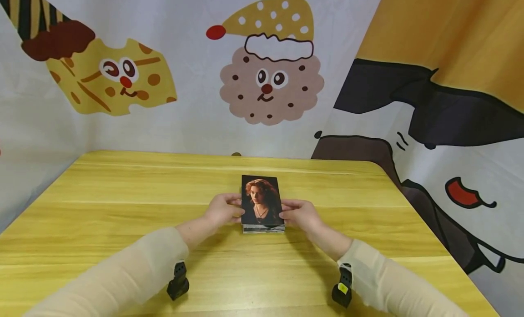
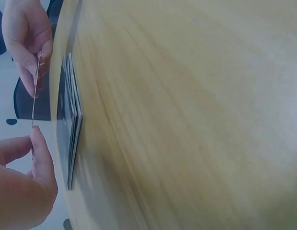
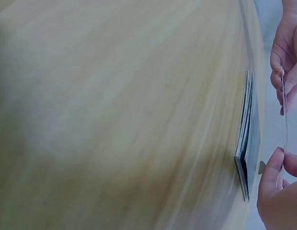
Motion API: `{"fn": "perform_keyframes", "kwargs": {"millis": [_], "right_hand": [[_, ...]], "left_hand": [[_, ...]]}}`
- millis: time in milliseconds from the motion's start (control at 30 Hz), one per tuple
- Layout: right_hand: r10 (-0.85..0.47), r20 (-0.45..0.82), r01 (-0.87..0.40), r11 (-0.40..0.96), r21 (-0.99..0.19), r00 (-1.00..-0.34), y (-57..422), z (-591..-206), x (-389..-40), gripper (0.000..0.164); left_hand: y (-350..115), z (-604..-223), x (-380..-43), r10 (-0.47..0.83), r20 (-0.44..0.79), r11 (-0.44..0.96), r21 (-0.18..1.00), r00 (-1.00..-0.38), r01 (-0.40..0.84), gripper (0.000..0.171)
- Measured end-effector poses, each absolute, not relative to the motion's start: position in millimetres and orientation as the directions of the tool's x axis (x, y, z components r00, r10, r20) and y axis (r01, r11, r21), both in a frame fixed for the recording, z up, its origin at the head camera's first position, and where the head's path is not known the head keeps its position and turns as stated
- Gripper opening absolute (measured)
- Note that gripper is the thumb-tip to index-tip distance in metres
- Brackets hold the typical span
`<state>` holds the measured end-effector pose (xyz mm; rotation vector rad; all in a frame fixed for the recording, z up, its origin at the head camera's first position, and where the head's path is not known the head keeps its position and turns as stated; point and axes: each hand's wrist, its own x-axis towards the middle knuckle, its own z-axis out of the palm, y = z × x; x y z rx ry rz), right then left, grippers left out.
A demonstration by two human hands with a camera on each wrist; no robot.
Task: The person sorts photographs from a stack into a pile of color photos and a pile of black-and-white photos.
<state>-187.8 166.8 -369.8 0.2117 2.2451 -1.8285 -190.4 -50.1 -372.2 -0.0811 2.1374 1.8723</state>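
Observation:
A photo print [image 1: 261,201] shows a person with reddish hair against a dark background. My left hand [image 1: 224,209] pinches its left edge between thumb and fingers, and my right hand [image 1: 302,214] pinches the right edge. Both wrist views show the print nearly edge-on, raised apart from the stack. Below it, a small stack of prints [image 1: 264,228] lies on the table, mostly hidden from the head view. Seen from the left wrist, the stack [image 2: 72,120] has slightly uneven layers; in the right wrist view its layered edges [image 3: 244,139] also show.
The wood-grain table [image 1: 123,189] has rounded far corners. Behind it hangs a white curtain [image 1: 196,126] printed with cartoon figures, which also runs along both sides. Black straps with small devices [image 1: 178,281] hang at both wrists, below the light sleeves.

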Motion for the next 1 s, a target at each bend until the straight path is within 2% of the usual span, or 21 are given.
{"fn": "perform_keyframes", "kwargs": {"millis": [267,500,1000], "right_hand": [[-0.050,-0.273,0.253,0.245,-0.936,-0.961,160.5,-362.1,-193.4,0.046],[-0.078,-0.264,0.242,0.216,-0.946,-0.961,150.0,-356.8,-194.7,0.045],[-0.083,-0.272,0.245,0.246,-0.938,-0.959,110.6,-358.1,-195.6,0.044]], "left_hand": [[-59.9,-363.7,-192.2,0.166,-0.233,0.157,0.965,-0.958,-0.208,0.055],[-70.9,-358.8,-193.2,0.153,-0.226,0.159,0.966,-0.962,-0.202,0.051],[-107.2,-352.7,-187.1,0.153,-0.258,0.212,0.952,-0.954,-0.223,0.051]]}}
